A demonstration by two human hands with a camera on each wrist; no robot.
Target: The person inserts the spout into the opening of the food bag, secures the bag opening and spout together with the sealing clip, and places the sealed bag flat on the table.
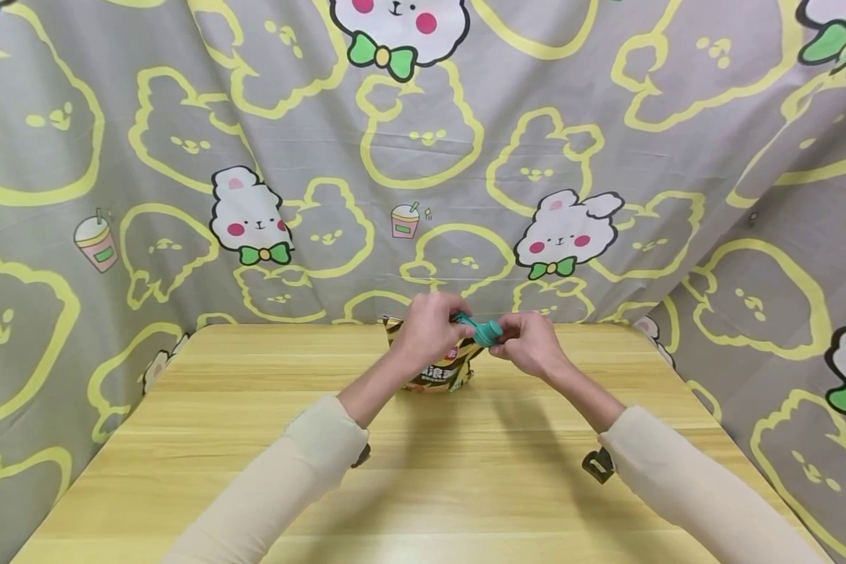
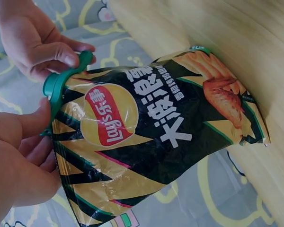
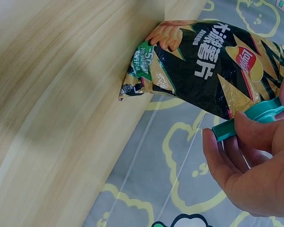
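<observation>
Two pinches now: our left hand [image 1: 428, 327] and right hand [image 1: 533, 343] grip the green bag clip [image 1: 489, 334], seemingly steadying it atop the Lay's chip bag [image 2: 151, 123].

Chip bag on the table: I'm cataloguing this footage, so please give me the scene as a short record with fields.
Bag: black and gold, upright, its bottom on the table
Clip: green, at the bag's top edge; whether fastened, unclear
Left hand: pinches the clip
Right hand: pinches the clip
Curtain: gray, with yellow cartoon outlines
</observation>
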